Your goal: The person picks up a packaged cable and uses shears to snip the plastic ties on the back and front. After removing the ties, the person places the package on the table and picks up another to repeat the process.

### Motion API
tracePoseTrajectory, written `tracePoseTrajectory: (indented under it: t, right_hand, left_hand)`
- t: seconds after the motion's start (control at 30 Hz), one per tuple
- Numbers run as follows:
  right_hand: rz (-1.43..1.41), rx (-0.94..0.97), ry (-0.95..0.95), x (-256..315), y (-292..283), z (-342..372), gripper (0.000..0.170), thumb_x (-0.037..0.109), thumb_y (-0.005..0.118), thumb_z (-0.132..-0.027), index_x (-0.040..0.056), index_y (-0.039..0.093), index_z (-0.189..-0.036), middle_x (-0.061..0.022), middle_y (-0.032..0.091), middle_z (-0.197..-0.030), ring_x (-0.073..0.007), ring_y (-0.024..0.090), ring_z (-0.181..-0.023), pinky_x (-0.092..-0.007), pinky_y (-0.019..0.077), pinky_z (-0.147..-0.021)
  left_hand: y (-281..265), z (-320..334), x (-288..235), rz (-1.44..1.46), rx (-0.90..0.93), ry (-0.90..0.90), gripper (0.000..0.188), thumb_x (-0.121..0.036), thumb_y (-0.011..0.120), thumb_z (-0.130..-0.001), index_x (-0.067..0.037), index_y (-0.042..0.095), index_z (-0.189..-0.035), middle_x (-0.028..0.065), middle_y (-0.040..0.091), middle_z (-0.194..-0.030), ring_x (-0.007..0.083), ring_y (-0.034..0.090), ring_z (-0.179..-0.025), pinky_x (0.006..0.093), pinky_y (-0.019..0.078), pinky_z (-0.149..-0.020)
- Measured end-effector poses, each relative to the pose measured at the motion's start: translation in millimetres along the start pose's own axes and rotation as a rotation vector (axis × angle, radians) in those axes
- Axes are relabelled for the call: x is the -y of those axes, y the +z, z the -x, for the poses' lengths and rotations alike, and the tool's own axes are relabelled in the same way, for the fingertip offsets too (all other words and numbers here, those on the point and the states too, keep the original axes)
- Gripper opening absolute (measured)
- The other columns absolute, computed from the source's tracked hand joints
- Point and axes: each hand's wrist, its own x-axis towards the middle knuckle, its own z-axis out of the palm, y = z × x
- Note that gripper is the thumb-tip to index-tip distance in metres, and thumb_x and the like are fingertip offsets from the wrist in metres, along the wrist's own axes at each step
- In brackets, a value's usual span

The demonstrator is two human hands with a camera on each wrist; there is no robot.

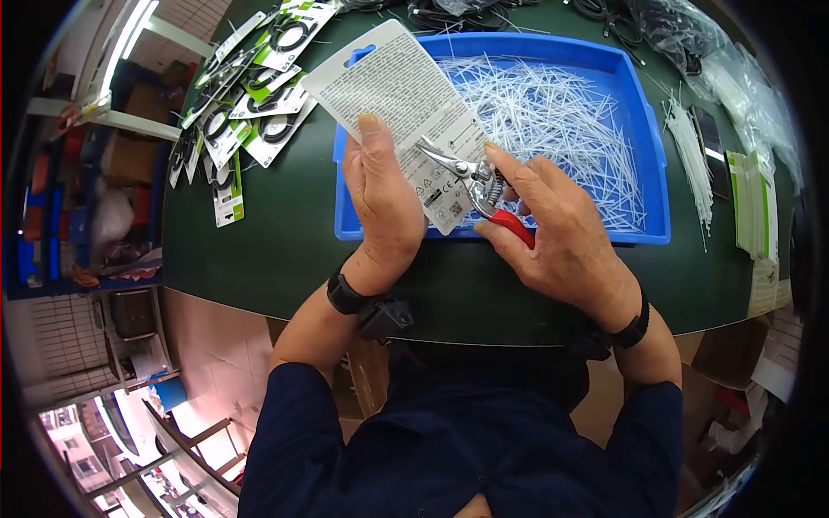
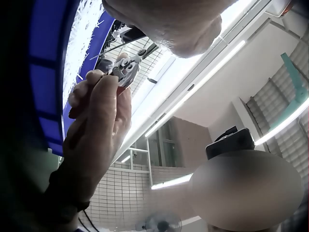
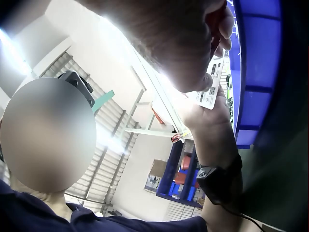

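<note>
My left hand [image 1: 384,194] holds a printed white packaging card [image 1: 389,86] upright, thumb across its near face and the fingers hidden behind. The card's text side faces me, and a hang hole shows near its top. In my right hand [image 1: 566,216] I grip red-handled cutters [image 1: 479,192] with a coil spring between the handles. Their pointed metal tips lie over the lower half of the card in the head view. The left wrist view shows the metal cutter head [image 2: 129,67] beyond the right thumb; the right wrist view catches the card's lower corner [image 3: 210,96].
Below the hands sits a blue tray [image 1: 654,147] heaped with thin white plastic strips [image 1: 553,121]. Carded black cables [image 1: 275,95] pile up at the left. On the right are a bundle of white ties [image 1: 689,164], a phone [image 1: 708,138], stacked cards [image 1: 753,207] and clear bags [image 1: 691,43].
</note>
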Motion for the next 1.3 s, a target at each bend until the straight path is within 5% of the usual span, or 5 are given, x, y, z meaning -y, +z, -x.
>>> tracePoseTrajectory:
  t: [0.8,0.9,1.3]
  right_hand:
    - [0.057,-0.034,-0.044,-1,7,1,0.075,0.012,0.084,-0.083,0.0048,0.053,-0.151,-0.016,0.062,-0.096,-0.0325,0.063,-0.082,-0.0425,0.0523,-0.072]
    - [0.073,-0.027,-0.034,2,7,2,0.075,0.011,0.084,-0.083,0.0046,0.054,-0.151,-0.0157,0.061,-0.095,-0.0322,0.063,-0.08,-0.0422,0.052,-0.07]
    - [0.028,-0.056,-0.023,1,13,7,0.072,0.01,0.084,-0.083,0.0024,0.054,-0.149,-0.0151,0.06,-0.091,-0.0315,0.061,-0.075,-0.042,0.0521,-0.066]
  left_hand:
    - [4,6,10,-0.058,0.061,0.008,0.056,-0.044,0.041,-0.115,0.005,0.052,-0.14,0.0149,0.067,-0.127,0.0169,0.065,-0.11,0.0312,0.0521,-0.097]
    - [0,5,13,-0.147,0.081,0.033,0.055,-0.044,0.04,-0.115,0.004,0.048,-0.14,0.0195,0.065,-0.128,0.0246,0.07,-0.109,0.0382,0.0583,-0.094]
    - [2,3,8,-0.168,0.1,0.044,0.059,-0.048,0.04,-0.115,0.004,0.047,-0.142,0.0197,0.065,-0.13,0.0256,0.07,-0.113,0.0383,0.0588,-0.096]
